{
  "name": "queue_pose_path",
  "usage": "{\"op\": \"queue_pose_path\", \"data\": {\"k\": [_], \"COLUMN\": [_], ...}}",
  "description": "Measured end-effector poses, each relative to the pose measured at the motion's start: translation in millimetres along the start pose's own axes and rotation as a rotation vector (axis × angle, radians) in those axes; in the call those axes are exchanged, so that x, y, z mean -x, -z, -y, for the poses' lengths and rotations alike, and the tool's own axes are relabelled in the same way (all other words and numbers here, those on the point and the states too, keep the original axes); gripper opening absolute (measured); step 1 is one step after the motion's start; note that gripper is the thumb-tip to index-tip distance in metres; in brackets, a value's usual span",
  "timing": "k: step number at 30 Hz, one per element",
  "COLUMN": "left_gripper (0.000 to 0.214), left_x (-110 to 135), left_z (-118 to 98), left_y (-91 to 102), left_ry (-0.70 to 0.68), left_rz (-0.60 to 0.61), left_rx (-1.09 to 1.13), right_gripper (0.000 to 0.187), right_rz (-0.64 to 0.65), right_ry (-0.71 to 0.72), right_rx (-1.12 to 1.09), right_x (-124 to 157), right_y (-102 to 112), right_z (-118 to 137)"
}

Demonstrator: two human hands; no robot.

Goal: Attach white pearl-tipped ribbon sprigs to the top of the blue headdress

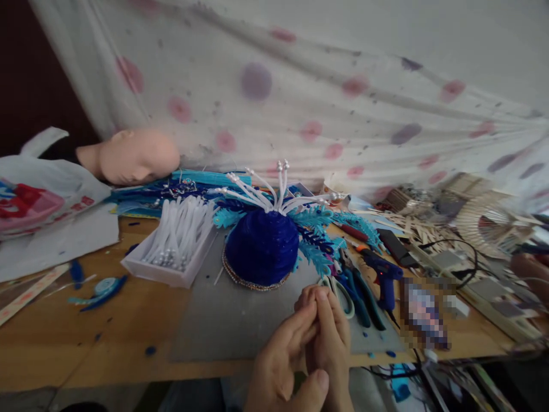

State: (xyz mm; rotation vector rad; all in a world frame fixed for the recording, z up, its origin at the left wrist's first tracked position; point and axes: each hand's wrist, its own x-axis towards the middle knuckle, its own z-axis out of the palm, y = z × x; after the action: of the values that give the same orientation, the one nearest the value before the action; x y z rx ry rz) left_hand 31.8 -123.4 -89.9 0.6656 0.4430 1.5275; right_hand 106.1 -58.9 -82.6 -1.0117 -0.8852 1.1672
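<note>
Both my hands are pressed together at the front edge of the table. My left hand [278, 355] leans against my right hand [334, 337], fingertips meeting. Anything between the palms is hidden. Just beyond them, a dark blue dome-shaped headpiece [262, 246] stands on a grey mat [214, 326]. Its lower rim carries a beaded trim. White stems tipped with pearls [281, 186] fan out of its top, and light-blue leaf-like pieces [315, 257] spread behind it. Scissors [343, 294] and pliers [364, 294] lie right by my right hand.
A white box [171, 274] of white pearl-tipped stems stands left of the headpiece. A mannequin head [135, 154] lies behind it, near a plastic bag [47, 194]. To the right are a blue glue gun [385, 274], a power strip [484, 297] and another person's hand [532, 272].
</note>
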Motion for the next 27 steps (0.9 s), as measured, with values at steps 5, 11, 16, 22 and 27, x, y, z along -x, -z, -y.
{"op": "queue_pose_path", "data": {"k": [5, 11, 16, 22, 27], "left_gripper": [0.052, 0.053, 0.054, 0.052, 0.049], "left_x": [-4, -8, -5, -5, -6], "left_z": [2, -6, -7, -6, -12], "left_y": [-7.5, -7.4, -8.4, -17.4, -24.4], "left_ry": [0.119, 0.208, 0.274, 0.229, 0.202], "left_rz": [0.059, 0.058, 0.011, 0.001, -0.008], "left_rx": [0.219, 0.323, 0.233, 0.165, 0.116], "right_gripper": [0.04, 0.035, 0.033, 0.037, 0.032], "right_rz": [-0.063, -0.076, -0.069, -0.022, 0.018], "right_ry": [-0.097, -0.129, -0.125, -0.248, -0.087], "right_rx": [-0.08, -0.065, -0.115, -0.202, -0.235], "right_x": [2, 2, 1, -2, -7], "right_y": [1, 6, 7, 7, 22], "right_z": [14, 13, 13, 22, 20]}}
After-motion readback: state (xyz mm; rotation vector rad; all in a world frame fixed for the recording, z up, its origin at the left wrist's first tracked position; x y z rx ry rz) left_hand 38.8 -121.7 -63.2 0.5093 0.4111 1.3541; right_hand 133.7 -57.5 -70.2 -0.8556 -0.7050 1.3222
